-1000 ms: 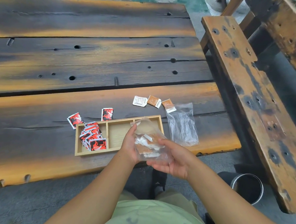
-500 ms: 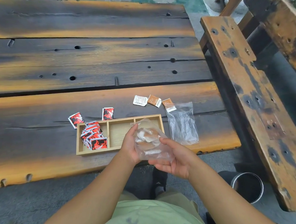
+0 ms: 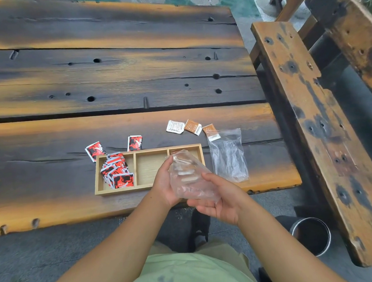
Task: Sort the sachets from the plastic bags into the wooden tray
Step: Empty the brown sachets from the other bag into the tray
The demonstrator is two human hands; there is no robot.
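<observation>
A clear plastic bag of pale sachets (image 3: pixel 191 179) is held up over the near edge of the dark plank table (image 3: pixel 113 80), in front of the right end of the three-compartment wooden tray (image 3: pixel 118 190). The left hand (image 3: pixel 164 185) has its grip curled round the bag's left side. The right hand (image 3: pixel 218 201) cups it from below, thumb on top. Red-and-black sachets (image 3: pixel 117 172) are heaped in the tray's left compartment. A flat clear plastic bag (image 3: pixel 229 158) lies just right of the tray.

Wooden table (image 3: pixel 113 80): tray (image 3: pixel 151 149), loose sachets (image 3: pixel 134 143), bag (image 3: pixel 229 158).
</observation>
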